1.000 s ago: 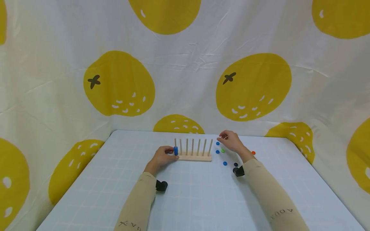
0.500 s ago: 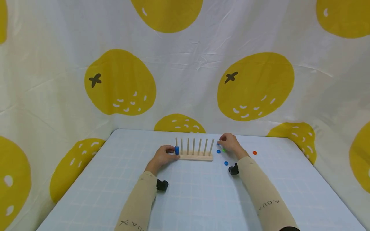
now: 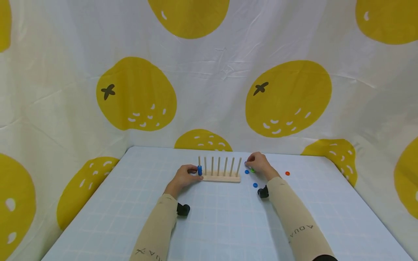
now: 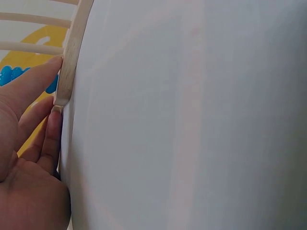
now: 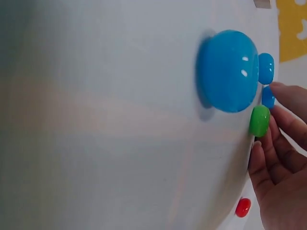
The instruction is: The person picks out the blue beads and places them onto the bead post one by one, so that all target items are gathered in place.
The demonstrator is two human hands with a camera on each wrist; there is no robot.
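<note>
A wooden peg rack (image 3: 222, 178) with several upright pegs stands mid-table. Blue beads (image 3: 200, 170) are stacked on its leftmost peg. My left hand (image 3: 183, 178) grips that end of the base, thumb in front, as the left wrist view also shows. To the right of the rack, my right hand (image 3: 259, 163) pinches a blue bead (image 5: 268, 97) between thumb and fingers, low at the table. Close by lie a green bead (image 5: 259, 121) and another blue bead (image 3: 246, 172). A further blue bead (image 3: 255, 185) lies nearer to me.
An orange-red bead (image 3: 287, 173) lies on the table right of my right forearm. The pale checked tablecloth (image 3: 212, 224) reaches back to a curtain (image 3: 209, 90) printed with yellow fruit. Black wrist cameras (image 3: 183, 210) stick out from both sleeves.
My right hand has come down and slightly left, and its fingers have closed on the far blue bead. A dark bead is now hidden by my right arm. The left hand still holds the rack.
</note>
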